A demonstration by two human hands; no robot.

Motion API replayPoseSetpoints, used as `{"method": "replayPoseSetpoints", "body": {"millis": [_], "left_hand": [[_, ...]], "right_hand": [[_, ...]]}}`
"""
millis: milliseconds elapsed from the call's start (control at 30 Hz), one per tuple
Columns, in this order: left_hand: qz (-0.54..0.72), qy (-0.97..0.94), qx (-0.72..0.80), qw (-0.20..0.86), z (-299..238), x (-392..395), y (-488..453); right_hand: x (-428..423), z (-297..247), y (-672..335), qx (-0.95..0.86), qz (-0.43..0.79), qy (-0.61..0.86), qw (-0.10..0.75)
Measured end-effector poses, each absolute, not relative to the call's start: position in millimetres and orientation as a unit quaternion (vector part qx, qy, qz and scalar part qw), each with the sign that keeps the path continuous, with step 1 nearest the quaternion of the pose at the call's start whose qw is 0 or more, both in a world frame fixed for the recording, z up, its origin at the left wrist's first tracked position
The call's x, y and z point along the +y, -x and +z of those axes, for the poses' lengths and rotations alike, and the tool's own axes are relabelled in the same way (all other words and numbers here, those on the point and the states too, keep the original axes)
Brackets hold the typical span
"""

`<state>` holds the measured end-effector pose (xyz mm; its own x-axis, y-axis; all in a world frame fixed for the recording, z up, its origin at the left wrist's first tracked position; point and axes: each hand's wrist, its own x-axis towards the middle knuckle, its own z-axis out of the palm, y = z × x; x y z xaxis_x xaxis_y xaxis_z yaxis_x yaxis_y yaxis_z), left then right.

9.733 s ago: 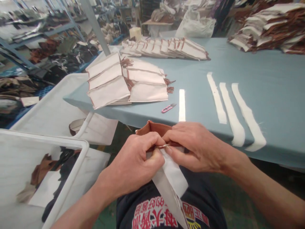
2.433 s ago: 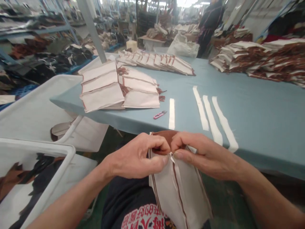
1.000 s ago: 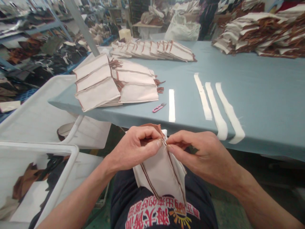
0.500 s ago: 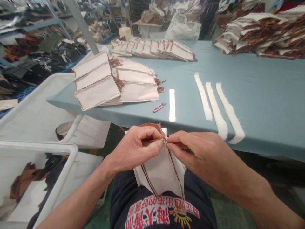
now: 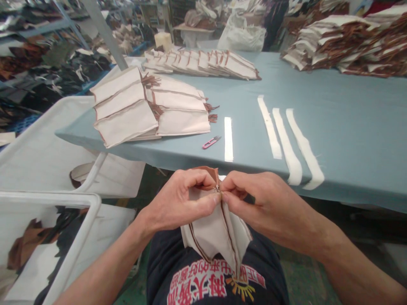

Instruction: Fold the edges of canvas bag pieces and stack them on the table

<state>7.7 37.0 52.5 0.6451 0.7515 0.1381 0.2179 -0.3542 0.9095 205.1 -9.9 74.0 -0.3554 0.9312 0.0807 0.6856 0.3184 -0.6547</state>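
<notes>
Over my lap hangs a cream fabric panel piece (image 5: 208, 233) with dark brown seams, its upper edge brown. My left hand (image 5: 187, 197) pinches that upper edge between thumb and fingers. Right beside it, my right hand (image 5: 246, 192) pinches the same edge at a seam, fingertips almost touching the left ones. A small bit of metal or thread shows between the fingertips, too small to name. White material peeks out behind the edge. On the table in front lie pink thread snips (image 5: 211, 142) and a short white strip (image 5: 228, 140).
Stacked cream panel pieces (image 5: 127, 125) with brown fringes lie at the left of the blue-green table (image 5: 241, 101), with another row (image 5: 197, 63) behind. Three long white strips (image 5: 289, 148) hang near the front edge. A large pile (image 5: 337, 46) stands back right; white bins (image 5: 92, 203) flank my left.
My fingertips have shifted slightly along the top edge of the fabric piece, and its lower part has swung a little to the right. The view has moved slightly.
</notes>
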Motion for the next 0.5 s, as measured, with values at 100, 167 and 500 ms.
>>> {"method": "replayPoseSetpoints", "body": {"millis": [100,167,500], "left_hand": [[0.28,-0.786,0.33,0.442,54,33,-10],[0.283,-0.796,0.351,0.405,56,29,-13],[0.282,-0.573,0.391,0.663,27,23,-16]], "right_hand": [[-12,73,-202,-0.805,0.204,0.508,0.228],[-13,70,-200,-0.811,0.162,0.512,0.234],[-12,47,-193,-0.648,0.462,0.543,0.269]]}}
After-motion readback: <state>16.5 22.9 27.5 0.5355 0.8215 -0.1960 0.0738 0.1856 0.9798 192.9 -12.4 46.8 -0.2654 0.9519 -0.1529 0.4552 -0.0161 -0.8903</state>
